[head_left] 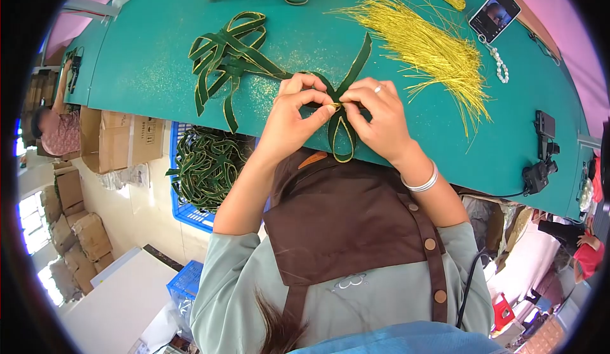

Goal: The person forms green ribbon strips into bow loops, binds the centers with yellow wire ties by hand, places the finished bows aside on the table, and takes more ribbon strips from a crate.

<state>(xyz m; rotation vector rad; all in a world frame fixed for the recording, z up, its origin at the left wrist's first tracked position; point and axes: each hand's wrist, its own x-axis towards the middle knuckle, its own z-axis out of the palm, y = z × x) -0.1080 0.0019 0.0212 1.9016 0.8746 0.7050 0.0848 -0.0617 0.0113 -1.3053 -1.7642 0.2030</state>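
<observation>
From left to right, we see a blue latticed plastic basket filled with green ribbon; a looped dark-green ribbon bundle on the green tabletop; our left hand, thumb and forefinger pinched together on the centre of a gold-edged, dark-green ribbon bow, which lies between our hands by the near edge; our right hand, thumb and forefinger likewise closed at that centre; and loose, shiny yellow, wire-thin strands.

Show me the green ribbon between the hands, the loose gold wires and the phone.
Green ribbon (356, 65), head view: its upper tail.
Gold wires (433, 44), head view: middle of the loose pile.
Phone (495, 14), head view: its screen.
</observation>
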